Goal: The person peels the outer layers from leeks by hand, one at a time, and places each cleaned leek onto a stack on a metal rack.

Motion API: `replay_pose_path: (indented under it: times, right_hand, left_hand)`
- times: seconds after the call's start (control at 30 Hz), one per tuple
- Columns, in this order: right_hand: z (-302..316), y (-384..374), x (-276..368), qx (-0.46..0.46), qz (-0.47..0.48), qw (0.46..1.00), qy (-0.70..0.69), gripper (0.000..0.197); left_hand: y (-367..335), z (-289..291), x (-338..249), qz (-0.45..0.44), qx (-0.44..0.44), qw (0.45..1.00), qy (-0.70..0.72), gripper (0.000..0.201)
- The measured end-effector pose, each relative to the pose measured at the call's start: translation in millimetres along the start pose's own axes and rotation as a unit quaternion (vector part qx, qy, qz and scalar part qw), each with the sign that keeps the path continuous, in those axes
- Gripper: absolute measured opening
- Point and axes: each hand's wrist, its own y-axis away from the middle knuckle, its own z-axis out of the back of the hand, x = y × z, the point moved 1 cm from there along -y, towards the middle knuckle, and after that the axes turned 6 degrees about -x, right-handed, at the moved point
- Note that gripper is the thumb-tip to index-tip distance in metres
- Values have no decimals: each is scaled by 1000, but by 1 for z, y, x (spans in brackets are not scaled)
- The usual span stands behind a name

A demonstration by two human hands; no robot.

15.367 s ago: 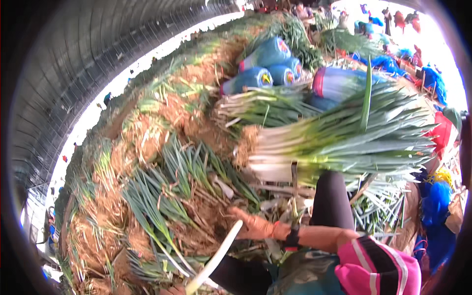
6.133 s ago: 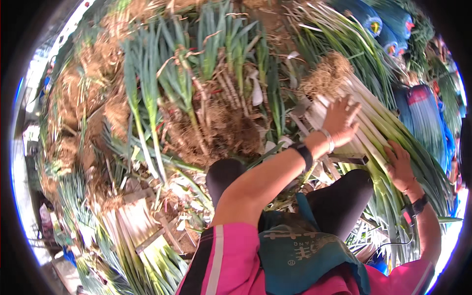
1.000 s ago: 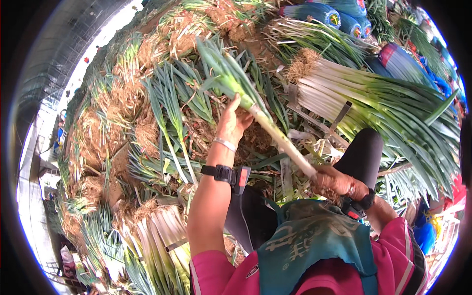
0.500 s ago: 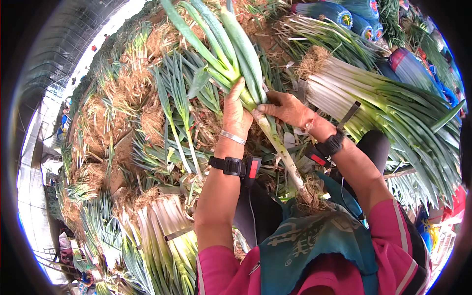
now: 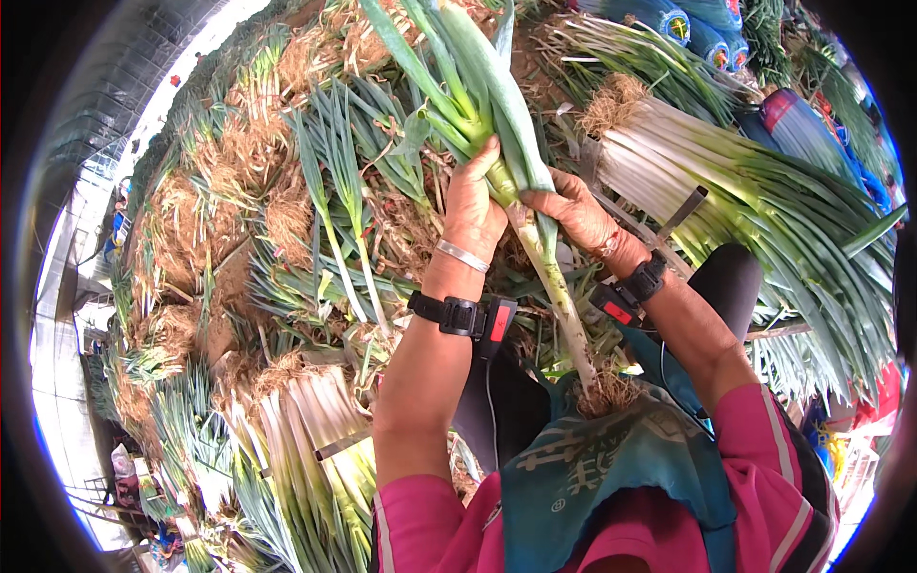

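Note:
A long green onion [image 5: 564, 310] slants across the middle, its leaves spreading at the top and its brown roots [image 5: 608, 393] resting by my blue-green apron [image 5: 611, 458]. My left hand [image 5: 475, 210] wraps round the upper stalk, just under where the leaves fan out. My right hand [image 5: 581, 222] is closed at the right side of the same stalk, thumb and fingers pinching a broad outer leaf [image 5: 544, 196]. Part of that leaf hangs down beside the pale shaft, below the right hand. The right fingertips are partly hidden behind it.
To the right lies a big stack of trimmed white-shafted green onions [image 5: 707, 172] on a rack. Another bunch [image 5: 310, 430] is at lower left. Untrimmed rooty onions [image 5: 229, 172] pile up on the left. Blue wrapped bundles [image 5: 635, 19] lie at the far right. Leaf scraps litter the ground.
Both hands and the onion's upper part have shifted slightly right. My right hand has moved a little downward along the stalk, and the outer leaf reaches lower beside the shaft.

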Motion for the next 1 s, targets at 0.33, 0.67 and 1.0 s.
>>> replay_pose_path:
  times: [0.33, 0.67, 1.0]
  right_hand:
    - [12, 88, 46, 71, 9, 996, 49, 19]
    - [1, 49, 17, 158, -10, 939, -304, 42]
    - [147, 169, -194, 217, -179, 723, 631, 37]
  left_hand:
    - [7, 13, -16, 29, -49, 998, -40, 26]
    - [7, 36, -50, -89, -41, 994, -42, 46]
    - [35, 50, -103, -243, -118, 957, -107, 59]
